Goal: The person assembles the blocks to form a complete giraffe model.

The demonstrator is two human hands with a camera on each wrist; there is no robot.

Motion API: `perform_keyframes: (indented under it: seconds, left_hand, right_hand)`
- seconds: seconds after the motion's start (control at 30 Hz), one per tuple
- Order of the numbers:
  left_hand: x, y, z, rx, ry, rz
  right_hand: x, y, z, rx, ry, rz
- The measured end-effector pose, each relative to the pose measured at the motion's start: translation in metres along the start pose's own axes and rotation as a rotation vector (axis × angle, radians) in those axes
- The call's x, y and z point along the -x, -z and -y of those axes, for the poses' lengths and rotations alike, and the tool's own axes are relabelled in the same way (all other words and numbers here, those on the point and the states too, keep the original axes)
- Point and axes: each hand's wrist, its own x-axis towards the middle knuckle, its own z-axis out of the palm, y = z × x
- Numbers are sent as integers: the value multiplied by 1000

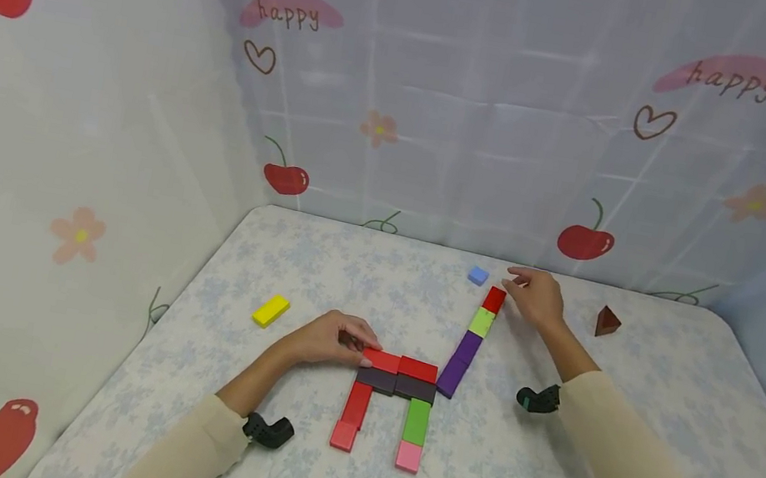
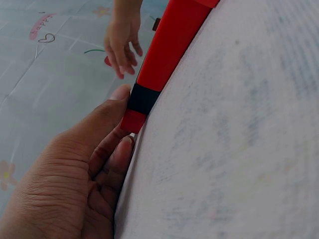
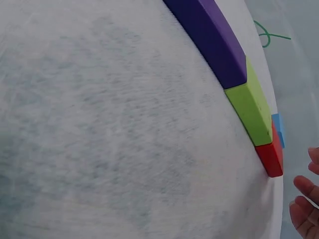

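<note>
Wooden blocks lie flat on the table in a joined figure. Its top row has a left red block [image 1: 381, 360] and a right red block [image 1: 418, 370], above two dark blocks [image 1: 376, 380]. My left hand [image 1: 330, 338] pinches the left red block at its outer end, thumb and fingertips on it. From the right corner a slanting line runs away: purple blocks [image 1: 459, 362], a lime block [image 1: 481, 322] and a red end block [image 1: 494, 300]. My right hand [image 1: 535, 297] hovers beside that end block, fingers loosely bent, holding nothing.
Two legs extend nearer: red blocks [image 1: 356, 405] on the left, a green block [image 1: 416, 422] and a pink block [image 1: 408, 456] on the right. Loose pieces are a yellow block [image 1: 271, 311], a small blue block [image 1: 478, 275] and a brown triangular block [image 1: 607, 321]. Curtains enclose the table.
</note>
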Motion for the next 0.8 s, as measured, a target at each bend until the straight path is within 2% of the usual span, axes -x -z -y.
perform_keyframes:
  seconds: [0.1, 0.23, 0.43, 0.57, 0.8]
  left_hand:
    - [1, 0, 1, 10, -7, -4]
    - [0, -1, 2, 12, -24, 2]
    - [-6, -5, 26, 1, -9, -14]
    - [-7, -6, 38, -15, 4, -13]
    - [-5, -3, 40, 1, 3, -10]
  right_hand:
    - [-11, -4, 9, 24, 57, 21]
    - [-24, -11, 19, 65, 66, 75]
    - [-39, -22, 23, 144, 40, 112]
    - [-43, -26, 23, 184, 24, 128]
    - [-45, -17, 21, 171, 68, 120]
